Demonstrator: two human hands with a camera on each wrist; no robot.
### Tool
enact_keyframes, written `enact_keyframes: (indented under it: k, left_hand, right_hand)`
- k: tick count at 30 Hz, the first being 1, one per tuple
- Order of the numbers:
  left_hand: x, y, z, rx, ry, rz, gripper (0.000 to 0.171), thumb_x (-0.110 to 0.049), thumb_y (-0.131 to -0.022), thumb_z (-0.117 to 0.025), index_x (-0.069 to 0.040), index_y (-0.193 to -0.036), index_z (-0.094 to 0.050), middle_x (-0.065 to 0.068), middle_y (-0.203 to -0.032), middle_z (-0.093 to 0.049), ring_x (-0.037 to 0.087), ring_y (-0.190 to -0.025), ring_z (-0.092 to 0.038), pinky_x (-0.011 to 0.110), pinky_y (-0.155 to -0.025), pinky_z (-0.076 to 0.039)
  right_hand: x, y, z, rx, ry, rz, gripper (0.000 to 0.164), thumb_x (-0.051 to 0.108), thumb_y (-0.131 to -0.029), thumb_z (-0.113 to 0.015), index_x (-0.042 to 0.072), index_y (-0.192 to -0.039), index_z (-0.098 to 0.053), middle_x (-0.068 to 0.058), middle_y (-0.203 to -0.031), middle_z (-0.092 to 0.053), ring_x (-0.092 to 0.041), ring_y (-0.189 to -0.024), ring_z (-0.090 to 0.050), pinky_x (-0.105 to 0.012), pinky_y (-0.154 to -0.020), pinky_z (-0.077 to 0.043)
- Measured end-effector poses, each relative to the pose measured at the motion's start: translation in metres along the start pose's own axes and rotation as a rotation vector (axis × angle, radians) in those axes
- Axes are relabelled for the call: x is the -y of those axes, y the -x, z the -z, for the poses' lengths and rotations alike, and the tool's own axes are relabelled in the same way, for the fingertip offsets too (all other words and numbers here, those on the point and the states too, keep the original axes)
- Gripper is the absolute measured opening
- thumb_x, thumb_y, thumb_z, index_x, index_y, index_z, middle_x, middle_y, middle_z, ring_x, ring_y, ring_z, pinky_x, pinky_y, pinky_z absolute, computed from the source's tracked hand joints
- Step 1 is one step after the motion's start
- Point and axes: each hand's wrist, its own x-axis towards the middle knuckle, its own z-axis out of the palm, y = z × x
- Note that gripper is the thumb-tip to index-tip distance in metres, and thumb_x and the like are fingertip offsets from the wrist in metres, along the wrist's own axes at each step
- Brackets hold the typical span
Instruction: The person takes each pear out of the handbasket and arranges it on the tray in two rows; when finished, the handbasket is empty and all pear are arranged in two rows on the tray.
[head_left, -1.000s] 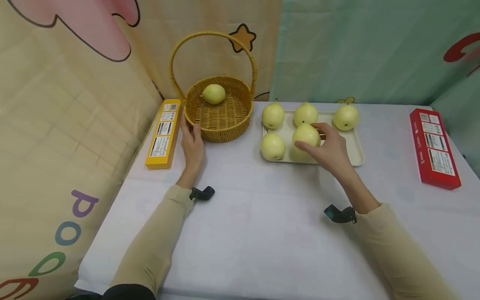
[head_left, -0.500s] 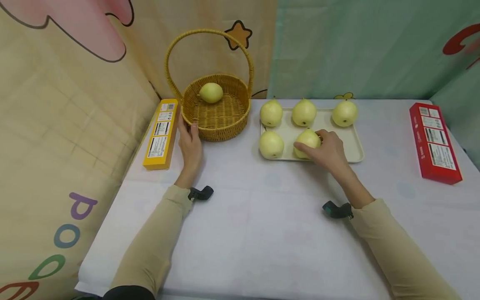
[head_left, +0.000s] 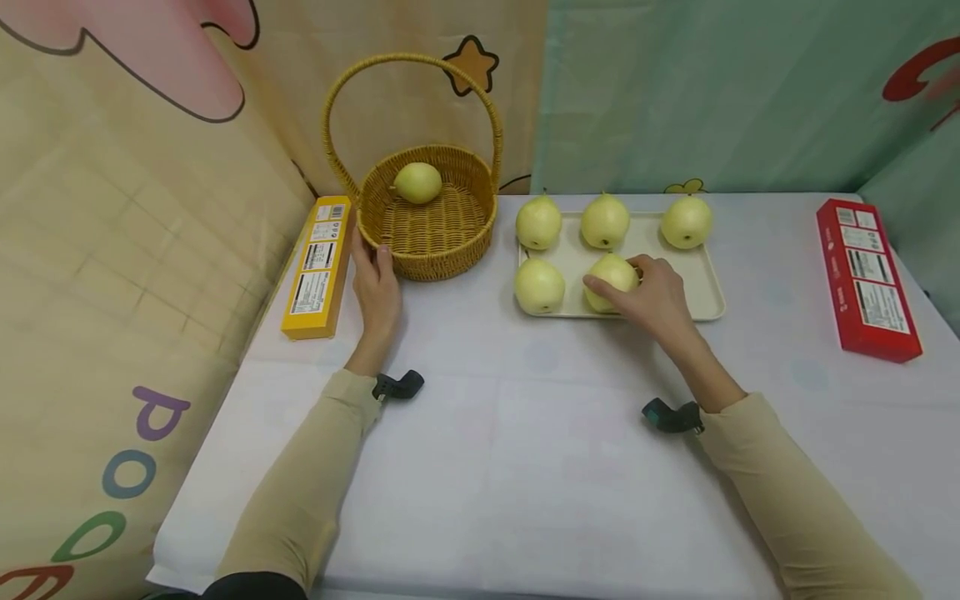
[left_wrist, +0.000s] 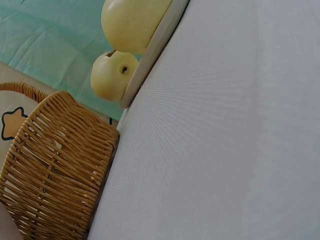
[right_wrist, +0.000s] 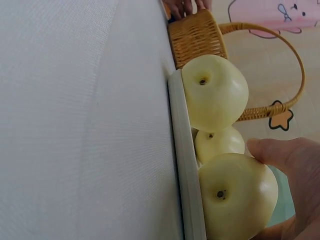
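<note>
My right hand (head_left: 657,302) holds a pale yellow-green pear (head_left: 611,277) at the front of the cream tray (head_left: 703,287), thumb on its left side and fingers on its right. Seen from the right wrist, this pear (right_wrist: 237,197) sits right at the tray's rim. Several more pears share the tray, among them a front-left pear (head_left: 538,286) and a back-right pear (head_left: 686,222). My left hand (head_left: 377,296) rests against the left front of the woven basket (head_left: 442,265), thumb near its rim and fingers along its side, partly hidden. One pear (head_left: 417,182) lies inside the basket.
A yellow box (head_left: 317,271) lies just left of the basket and my left hand. At the far right is a red box (head_left: 868,279). The basket's tall handle (head_left: 408,58) arches up in front of the printed curtain (head_left: 675,100) behind the white-covered table (head_left: 510,433).
My right hand has lowered its pear to the tray's front, beside the front-left pear, and still holds it. My left hand stays at the basket. The head view has shifted slightly.
</note>
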Motion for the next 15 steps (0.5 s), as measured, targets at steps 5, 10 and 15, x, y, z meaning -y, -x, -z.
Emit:
enact_keyframes:
  k: [5, 10, 15]
  left_hand:
    - [0.0017, 0.0002, 0.0013, -0.004, 0.000, -0.011, 0.060, -0.026, -0.115, -0.038, -0.014, -0.169, -0.016, 0.003, -0.175, -0.025, 0.008, -0.158, -0.026, 0.022, -0.128, -0.022]
    - [0.0016, -0.0001, 0.0025, -0.007, 0.004, -0.007, 0.061, -0.030, -0.115, -0.037, -0.013, -0.170, -0.016, 0.002, -0.175, -0.025, 0.008, -0.158, -0.025, 0.022, -0.128, -0.021]
    - [0.0012, -0.0012, -0.0002, 0.004, 0.032, -0.011, 0.061, -0.029, -0.115, -0.037, -0.013, -0.170, -0.015, 0.002, -0.176, -0.024, 0.008, -0.159, -0.024, 0.022, -0.128, -0.020]
  right_hand:
    - [0.0024, 0.0004, 0.0000, -0.020, -0.005, 0.019, 0.090, 0.068, -0.092, -0.065, -0.006, -0.143, -0.054, -0.030, -0.133, -0.055, -0.046, -0.124, -0.050, -0.059, -0.104, -0.040]
    - [0.0031, -0.0024, 0.0012, -0.055, -0.021, 0.040, 0.087, 0.068, -0.094, -0.062, -0.005, -0.141, -0.056, -0.028, -0.136, -0.058, -0.044, -0.122, -0.054, -0.058, -0.106, -0.041]
    - [0.0024, -0.0027, 0.0007, -0.123, -0.050, 0.080, 0.083, 0.064, -0.096, -0.061, -0.005, -0.143, -0.056, -0.026, -0.143, -0.059, -0.045, -0.123, -0.057, -0.060, -0.108, -0.040]
